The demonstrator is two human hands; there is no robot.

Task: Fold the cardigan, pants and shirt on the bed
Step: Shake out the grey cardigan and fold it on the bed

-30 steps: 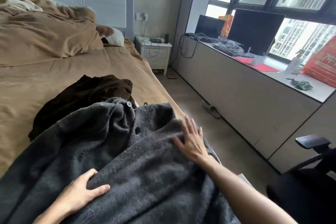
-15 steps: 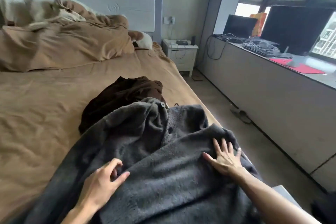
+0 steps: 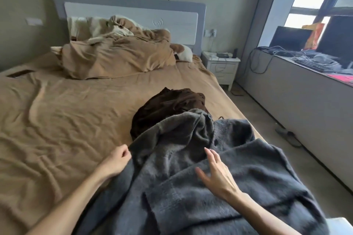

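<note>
The left hand (image 3: 116, 160) is pinching the fuzzy grey cardigan (image 3: 191, 200) by its edge; the right hand (image 3: 215, 174) is lying on the soft knit, fingers (image 3: 211, 157) spread.

Both bare forearms reach forward from the bottom edge. The left forearm (image 3: 76, 196) angles up to the right; the left hand (image 3: 117, 160) lies knuckles up, its fingers (image 3: 124, 153) curled in and pinching the edge of the cardigan (image 3: 248, 168). The right forearm (image 3: 267, 213) angles up to the left; the right hand (image 3: 215, 173) is spread with straight fingers and thumb out, holding nothing; contact cannot be told.
</note>
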